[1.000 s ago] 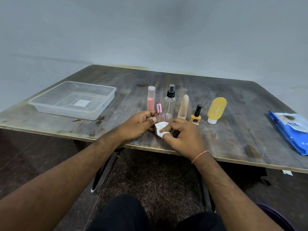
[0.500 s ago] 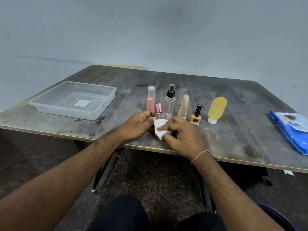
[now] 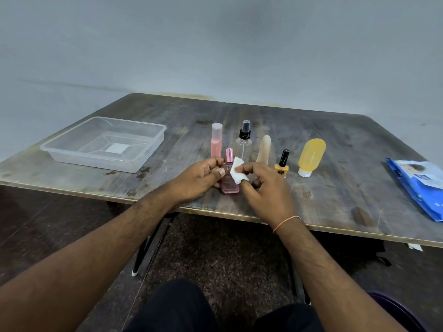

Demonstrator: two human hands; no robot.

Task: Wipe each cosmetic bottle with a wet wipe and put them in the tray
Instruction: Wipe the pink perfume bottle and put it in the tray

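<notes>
My left hand (image 3: pixel 196 178) holds the small pink perfume bottle (image 3: pixel 230 182) upright near the front edge of the table (image 3: pixel 335 188), fingers and thumb curled round its left side. Its base looks to be on the tabletop. My right hand (image 3: pixel 266 188) pinches a folded white wet wipe (image 3: pixel 237 173) between thumb and fingertips, pressing it against the bottle's upper right side, just below the pink cap.

Right behind my hands stands the row of other bottles. A tall pink tube with a pale cap (image 3: pixel 216 141) stands behind my left fingers. A clear spray bottle with a black nozzle (image 3: pixel 244 142) is directly behind the perfume bottle and wipe. A beige tapered bottle (image 3: pixel 263 149) is partly hidden by my right hand. A yellow nail polish with a black cap (image 3: pixel 282 165) sits just beside my right knuckles. A yellow squeeze bottle (image 3: pixel 310 156) stands on its white cap, leaning back, a little further right.

The clear plastic tray (image 3: pixel 148 154) sits well to the left, with only a white square, perhaps a label, showing at its middle. The tabletop between it and my left hand shows stains only. A blue wipes pack (image 3: pixel 422 185) lies at the far right edge. A thin orange band (image 3: pixel 286 222) circles my right wrist.
</notes>
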